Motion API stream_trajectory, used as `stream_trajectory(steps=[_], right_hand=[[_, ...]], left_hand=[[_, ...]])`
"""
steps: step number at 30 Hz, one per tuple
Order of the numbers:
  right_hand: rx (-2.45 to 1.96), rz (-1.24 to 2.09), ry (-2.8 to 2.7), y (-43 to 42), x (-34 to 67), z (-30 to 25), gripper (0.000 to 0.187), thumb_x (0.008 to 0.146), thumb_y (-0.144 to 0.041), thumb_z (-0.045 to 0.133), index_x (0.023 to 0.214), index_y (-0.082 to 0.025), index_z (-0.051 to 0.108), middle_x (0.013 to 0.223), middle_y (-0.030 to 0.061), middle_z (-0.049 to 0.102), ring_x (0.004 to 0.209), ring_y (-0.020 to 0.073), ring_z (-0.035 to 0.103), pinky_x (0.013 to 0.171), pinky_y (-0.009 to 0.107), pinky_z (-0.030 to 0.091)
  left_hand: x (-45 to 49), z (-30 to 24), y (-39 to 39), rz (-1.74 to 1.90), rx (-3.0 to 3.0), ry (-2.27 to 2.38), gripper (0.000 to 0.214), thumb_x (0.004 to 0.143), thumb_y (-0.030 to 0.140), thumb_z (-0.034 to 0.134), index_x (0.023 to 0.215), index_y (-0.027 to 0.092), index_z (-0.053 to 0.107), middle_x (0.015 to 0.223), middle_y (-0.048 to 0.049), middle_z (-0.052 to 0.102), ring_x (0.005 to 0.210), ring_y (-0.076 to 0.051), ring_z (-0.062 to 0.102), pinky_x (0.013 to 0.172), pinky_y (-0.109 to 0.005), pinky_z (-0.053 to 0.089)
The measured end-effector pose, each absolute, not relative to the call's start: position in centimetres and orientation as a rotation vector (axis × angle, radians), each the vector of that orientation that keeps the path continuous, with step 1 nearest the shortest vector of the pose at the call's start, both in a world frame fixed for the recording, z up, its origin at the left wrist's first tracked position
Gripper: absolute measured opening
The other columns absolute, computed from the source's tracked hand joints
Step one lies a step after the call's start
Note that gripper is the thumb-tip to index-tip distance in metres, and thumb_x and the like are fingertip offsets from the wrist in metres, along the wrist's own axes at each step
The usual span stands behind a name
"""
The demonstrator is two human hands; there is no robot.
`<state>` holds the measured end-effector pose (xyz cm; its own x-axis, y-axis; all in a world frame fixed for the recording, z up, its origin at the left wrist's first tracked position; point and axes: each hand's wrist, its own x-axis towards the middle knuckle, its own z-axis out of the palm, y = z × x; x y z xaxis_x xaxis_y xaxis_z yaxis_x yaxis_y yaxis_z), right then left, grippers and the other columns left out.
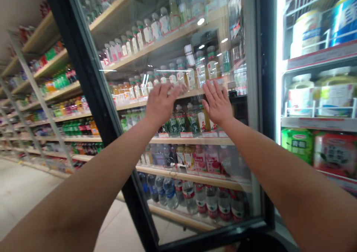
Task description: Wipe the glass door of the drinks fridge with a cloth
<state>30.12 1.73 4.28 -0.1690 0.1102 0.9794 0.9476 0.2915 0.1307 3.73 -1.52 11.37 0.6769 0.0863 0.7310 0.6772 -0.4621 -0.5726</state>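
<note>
Shop shelves (74, 116) packed with colourful drinks run along the left, above a pale tiled floor (16, 192). Straight ahead stands a glass door (189, 99) with a dark frame (89, 77), leaning in the view; rows of bottles (212, 202) on wooden shelves show through its pane, along with bright streaks of reflected light. At the right edge is a lit fridge (279, 58), its racks holding pale-lidded jars (301, 94) above a green pack (297, 144) and a red pack (336, 153).

Both of the person's arms reach forward to the middle of the pane. Flat against or just in front of the glass, the right hand (216, 103) has its fingers stretched out and slightly apart, the back of it toward the camera. Just to its left, the left hand (161, 101) is blurred, with bent fingers; a pale patch shows by its fingertips, and whether it grips anything cannot be told.
</note>
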Motion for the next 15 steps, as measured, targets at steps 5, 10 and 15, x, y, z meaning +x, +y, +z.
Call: stream_trajectory(steps=[5,10,15], right_hand=[[-1.006,-1.027,-1.536,1.8,30.1,4.3,0.062,0.109,-0.047,0.021,0.165,-0.021,0.027,0.172,0.0043,0.024,0.162,0.0241,0.014,0.131,0.054,0.015],[-1.012,-1.032,-1.533,1.7,30.0,4.3,0.062,0.109,-0.047,0.022,0.165,-0.021,0.028,0.172,0.0044,0.025,0.162,0.0239,0.014,0.131,0.053,0.016],[-1.019,-1.040,-1.533,1.8,30.1,4.3,0.062,0.109,-0.048,0.019,0.163,-0.020,0.032,0.170,0.0053,0.029,0.161,0.0251,0.017,0.131,0.054,0.017]], left_hand=[[1.9,9.3,-2.0,-0.450,-2.148,-0.363,0.036,0.102,0.028,0.047,0.126,0.044,0.068,0.129,0.0064,0.068,0.117,-0.020,0.061,0.102,-0.036,0.051],[4.8,16.7,-0.6,-1.047,-1.778,-0.736,0.052,0.103,0.020,0.036,0.154,0.025,0.047,0.144,-0.0074,0.053,0.134,-0.034,0.041,0.111,-0.062,0.035],[11.2,15.9,-0.7,-0.894,-1.857,-0.652,0.052,0.102,0.022,0.046,0.153,0.018,0.046,0.153,-0.0111,0.047,0.140,-0.033,0.037,0.118,-0.055,0.033]])
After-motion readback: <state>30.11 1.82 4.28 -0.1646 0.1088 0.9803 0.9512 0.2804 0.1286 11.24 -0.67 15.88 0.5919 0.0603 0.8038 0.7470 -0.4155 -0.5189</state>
